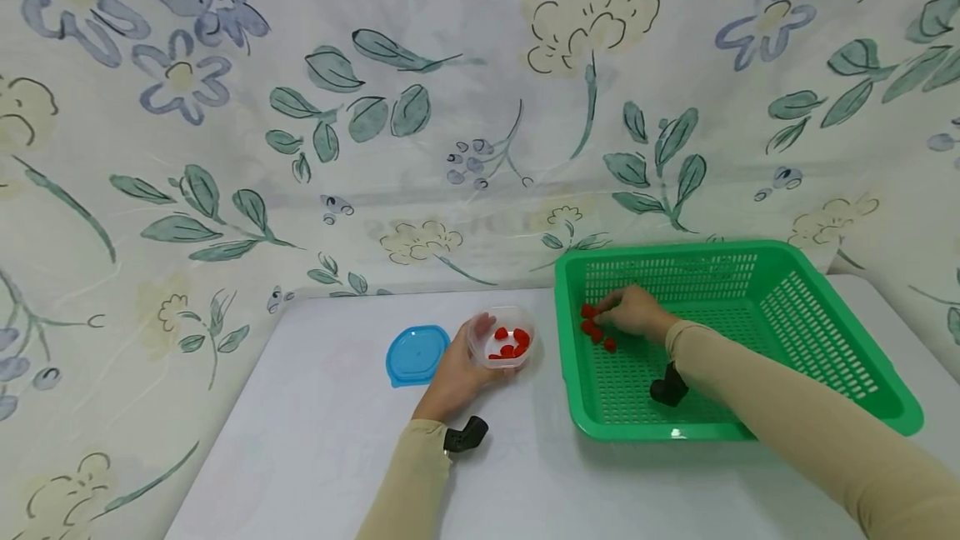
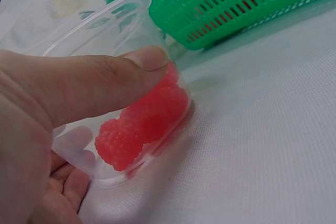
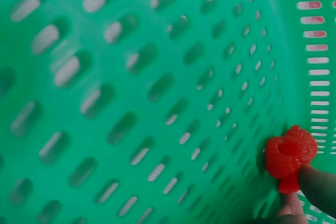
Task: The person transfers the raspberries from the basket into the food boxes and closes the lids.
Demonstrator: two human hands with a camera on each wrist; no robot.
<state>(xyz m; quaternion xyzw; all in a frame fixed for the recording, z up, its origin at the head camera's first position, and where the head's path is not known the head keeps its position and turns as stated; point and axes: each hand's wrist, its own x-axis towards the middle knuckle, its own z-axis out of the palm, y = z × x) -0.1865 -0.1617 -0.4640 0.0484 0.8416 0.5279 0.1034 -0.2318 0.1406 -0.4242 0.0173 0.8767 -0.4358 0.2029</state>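
My left hand (image 1: 463, 369) grips a small clear plastic container (image 2: 79, 35) on the table, thumb along its near side and fingers around the back. Several red raspberries (image 2: 149, 121) lie in the bottom of it. Inside the left end of a green slotted basket (image 1: 667, 433), my right hand (image 1: 636, 311) reaches down to a small group of raspberries (image 1: 596, 336). In the right wrist view, thumb and fingers pinch at a raspberry (image 3: 290, 151) close to the basket's wall; part of the fingers is cut off by the frame edge.
A blue lid (image 1: 417, 355) lies on the white table (image 1: 315, 440), left of the container. The basket takes up the table's right side, its rim rising between the two hands. Floral cloth (image 1: 465, 107) hangs behind the table.
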